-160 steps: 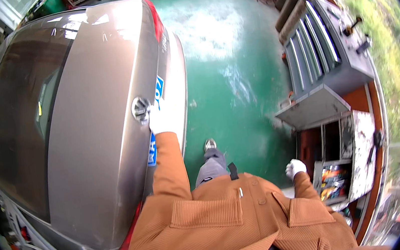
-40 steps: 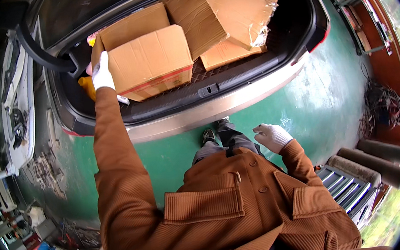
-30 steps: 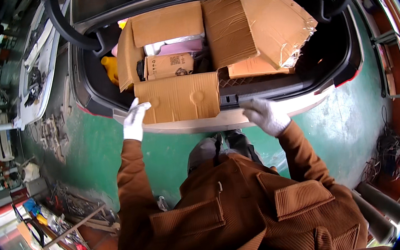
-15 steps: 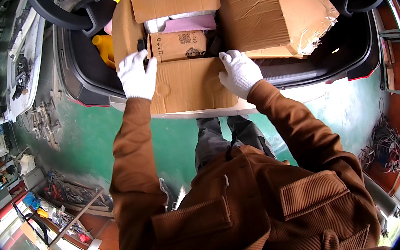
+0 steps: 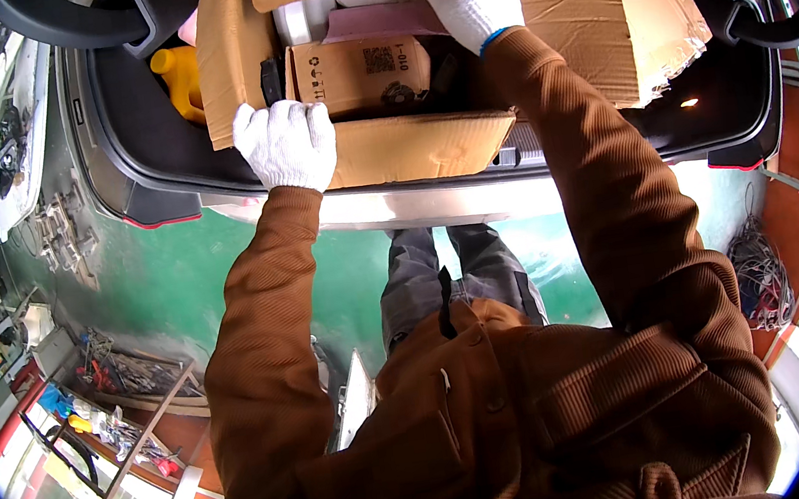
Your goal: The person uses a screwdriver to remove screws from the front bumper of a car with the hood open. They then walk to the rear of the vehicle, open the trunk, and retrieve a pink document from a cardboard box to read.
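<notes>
A large open cardboard box (image 5: 417, 149) sits in the boot of a car, its flaps spread. My left hand (image 5: 287, 145), in a white knit glove, is closed over the box's near left corner. In a matching glove, my right hand (image 5: 479, 7) reaches over the far right part of the opening, fingers curled beside the right end of a purple piece (image 5: 380, 21). Its fingertips are partly hidden, so what it grips cannot be made out. Inside, in front of the purple piece, lies a smaller printed carton (image 5: 358, 75). White items (image 5: 307, 19) stand behind it.
Left of the box is a yellow jug (image 5: 181, 81). The boot's rear edge (image 5: 384, 209) runs between me and the box. A green floor (image 5: 220, 263) lies below, with a rack of metal parts (image 5: 150, 424) at left and coiled cables (image 5: 760, 273) at right.
My right hand has moved from the near right corner to the far right part of the opening. My left hand has closed on the near left corner. The near flap looks more tilted.
</notes>
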`<state>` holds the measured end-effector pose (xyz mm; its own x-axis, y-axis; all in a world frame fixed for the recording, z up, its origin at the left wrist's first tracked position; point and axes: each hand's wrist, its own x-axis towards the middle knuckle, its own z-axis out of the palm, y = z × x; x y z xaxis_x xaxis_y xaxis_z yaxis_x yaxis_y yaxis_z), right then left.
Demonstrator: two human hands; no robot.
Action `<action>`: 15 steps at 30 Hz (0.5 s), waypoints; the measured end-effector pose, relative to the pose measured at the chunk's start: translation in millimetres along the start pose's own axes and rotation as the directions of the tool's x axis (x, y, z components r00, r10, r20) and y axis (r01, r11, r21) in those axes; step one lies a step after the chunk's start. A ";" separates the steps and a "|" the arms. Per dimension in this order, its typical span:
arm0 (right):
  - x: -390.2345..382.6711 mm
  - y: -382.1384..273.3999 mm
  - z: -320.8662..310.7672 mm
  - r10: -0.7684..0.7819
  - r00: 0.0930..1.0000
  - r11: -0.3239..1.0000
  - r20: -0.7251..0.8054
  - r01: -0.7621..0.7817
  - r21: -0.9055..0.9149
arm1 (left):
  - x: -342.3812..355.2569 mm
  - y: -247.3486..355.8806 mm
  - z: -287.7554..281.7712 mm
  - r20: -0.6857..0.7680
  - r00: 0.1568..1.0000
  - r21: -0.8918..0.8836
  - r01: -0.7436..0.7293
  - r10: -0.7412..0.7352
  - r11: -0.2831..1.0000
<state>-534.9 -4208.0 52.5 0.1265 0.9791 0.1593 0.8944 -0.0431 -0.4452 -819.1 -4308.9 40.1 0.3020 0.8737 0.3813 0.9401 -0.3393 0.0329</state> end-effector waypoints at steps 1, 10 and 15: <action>-0.7 -1.2 -2.0 -0.036 0.998 0.999 -0.043 0.036 0.015 | -1.4 -0.9 -0.4 -0.010 1.000 -0.012 0.008 -0.008 1.000; 66.5 3.7 -57.0 -0.172 0.959 0.983 -0.224 0.153 -0.102 | 1.7 1.5 -8.1 0.003 1.000 -0.078 -0.003 0.003 0.997; 83.8 38.5 -29.4 -0.235 0.936 0.970 -0.263 0.244 -0.001 | 3.9 3.6 -4.1 -0.031 1.000 -0.110 -0.007 0.004 0.994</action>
<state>-477.2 -4133.4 74.6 0.0205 0.8742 0.4852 0.8985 0.1968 -0.3925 -815.2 -4308.0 45.4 0.3003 0.8612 0.4101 0.9150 -0.3816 0.1314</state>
